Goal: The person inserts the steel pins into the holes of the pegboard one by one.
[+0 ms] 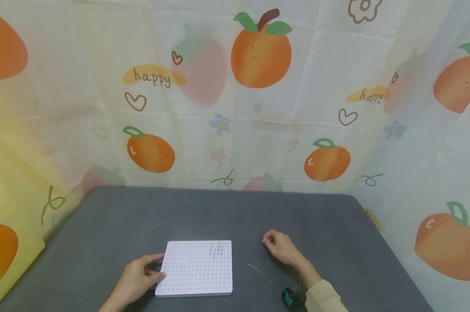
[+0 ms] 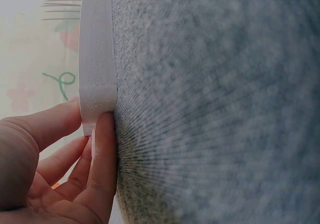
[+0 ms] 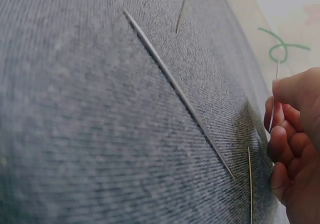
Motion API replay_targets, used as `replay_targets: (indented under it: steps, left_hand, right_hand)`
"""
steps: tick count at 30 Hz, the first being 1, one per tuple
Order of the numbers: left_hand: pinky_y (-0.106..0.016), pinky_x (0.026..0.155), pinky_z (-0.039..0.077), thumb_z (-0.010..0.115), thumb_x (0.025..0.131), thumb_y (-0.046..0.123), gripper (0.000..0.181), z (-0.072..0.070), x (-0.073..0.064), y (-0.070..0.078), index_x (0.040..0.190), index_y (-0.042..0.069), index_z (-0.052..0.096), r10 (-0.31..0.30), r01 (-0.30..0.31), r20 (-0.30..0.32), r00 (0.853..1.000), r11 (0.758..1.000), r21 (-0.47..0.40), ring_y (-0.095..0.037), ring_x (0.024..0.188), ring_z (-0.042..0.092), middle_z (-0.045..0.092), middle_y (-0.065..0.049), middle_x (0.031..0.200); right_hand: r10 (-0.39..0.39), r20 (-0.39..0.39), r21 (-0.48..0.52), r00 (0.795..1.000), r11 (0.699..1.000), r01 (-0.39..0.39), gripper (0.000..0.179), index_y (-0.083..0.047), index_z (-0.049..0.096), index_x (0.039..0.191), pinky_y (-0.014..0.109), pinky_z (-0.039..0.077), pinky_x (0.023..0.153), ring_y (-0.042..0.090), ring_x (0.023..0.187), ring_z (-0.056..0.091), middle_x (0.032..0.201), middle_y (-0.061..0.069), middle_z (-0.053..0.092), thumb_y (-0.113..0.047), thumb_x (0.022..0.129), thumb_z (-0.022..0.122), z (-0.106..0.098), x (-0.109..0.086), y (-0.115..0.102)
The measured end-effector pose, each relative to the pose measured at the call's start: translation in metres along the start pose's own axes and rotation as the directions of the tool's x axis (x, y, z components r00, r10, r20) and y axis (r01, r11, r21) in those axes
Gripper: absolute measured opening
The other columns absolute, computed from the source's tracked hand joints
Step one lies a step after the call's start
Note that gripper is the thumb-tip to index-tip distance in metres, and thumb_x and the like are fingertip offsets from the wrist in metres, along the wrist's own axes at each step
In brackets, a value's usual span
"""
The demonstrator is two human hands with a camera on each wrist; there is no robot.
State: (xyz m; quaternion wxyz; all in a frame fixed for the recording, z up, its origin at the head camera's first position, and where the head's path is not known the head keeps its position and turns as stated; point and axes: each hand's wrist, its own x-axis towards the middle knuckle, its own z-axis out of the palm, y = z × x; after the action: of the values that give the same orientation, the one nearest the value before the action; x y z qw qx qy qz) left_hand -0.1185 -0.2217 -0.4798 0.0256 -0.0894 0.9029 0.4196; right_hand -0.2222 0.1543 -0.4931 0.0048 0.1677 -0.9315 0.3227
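A white board dotted with rows of small holes (image 1: 196, 275) lies flat on the dark table. My left hand (image 1: 131, 281) grips its left edge, thumb on top and fingers against the side, as the left wrist view shows. Several thin needles (image 1: 211, 249) stand upright in holes near the board's far right corner. Right of the board, my right hand (image 1: 283, 249) is held over the table. Between thumb and fingertips it pinches a thin metal needle (image 3: 278, 73), which points upward in the right wrist view.
Loose on the grey cloth between board and right arm lie a thicker needle (image 1: 254, 268) and a thin one (image 1: 272, 280). Another needle (image 1: 299, 282) shows beside the right wrist, near a black wrist-worn device (image 1: 293, 298). A fruit-printed curtain (image 1: 258, 143) hangs along the table's far edge.
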Motion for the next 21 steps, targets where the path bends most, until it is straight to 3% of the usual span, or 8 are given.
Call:
replay_targets:
  steps: [9, 13, 16, 21]
  left_hand:
    - [-0.026, 0.049, 0.049, 0.076, 0.069, 0.004, 0.053, -0.001, 0.000, 0.001, 0.119, -0.003, 0.058, 0.004, -0.004, 0.000, 1.000, 1.000, -0.003, -0.011, 0.062, 0.059, 0.063, -0.017, 0.109]
    - [-0.026, 0.049, 0.049, 0.075, 0.068, 0.003, 0.052, -0.001, -0.001, 0.002, 0.118, -0.002, 0.059, 0.002, -0.002, -0.009, 1.000, 1.000, -0.009, -0.011, 0.061, 0.060, 0.063, -0.016, 0.109]
    - [-0.026, 0.049, 0.049, 0.075, 0.068, 0.003, 0.052, -0.001, -0.001, 0.002, 0.118, -0.002, 0.059, 0.004, -0.004, -0.011, 1.000, 1.000, -0.008, -0.011, 0.061, 0.059, 0.064, -0.015, 0.108]
    - [-0.025, 0.049, 0.049, 0.075, 0.068, 0.003, 0.052, -0.001, -0.001, 0.001, 0.118, -0.002, 0.059, 0.005, -0.005, -0.008, 1.000, 1.000, -0.003, -0.011, 0.062, 0.059, 0.063, -0.015, 0.108]
  right_hand:
    - [-0.006, -0.045, 0.028, 0.999, 1.000, 0.007, 0.008, -0.008, 0.056, 0.083, 0.022, 0.040, 0.059, 0.005, 0.065, 0.048, 0.074, -0.005, 0.056, -0.012, 0.090, 0.054, 0.001, -0.003, -0.005]
    - [0.000, -0.056, 0.063, 0.998, 0.998, 0.003, 0.005, -0.008, 0.059, 0.091, 0.022, 0.039, 0.058, 0.005, 0.063, 0.047, 0.073, -0.005, 0.055, -0.010, 0.090, 0.055, 0.000, -0.005, -0.010]
    - [-0.017, -0.059, 0.054, 0.998, 0.998, 0.020, 0.011, -0.011, 0.063, 0.096, 0.022, 0.039, 0.059, 0.005, 0.064, 0.046, 0.076, -0.005, 0.056, -0.008, 0.089, 0.055, 0.000, -0.006, -0.015]
    - [-0.062, -0.078, 0.062, 0.995, 0.996, 0.067, 0.012, -0.016, 0.065, 0.090, 0.021, 0.038, 0.057, 0.002, 0.063, 0.044, 0.074, -0.010, 0.056, -0.006, 0.088, 0.057, 0.001, -0.008, -0.023]
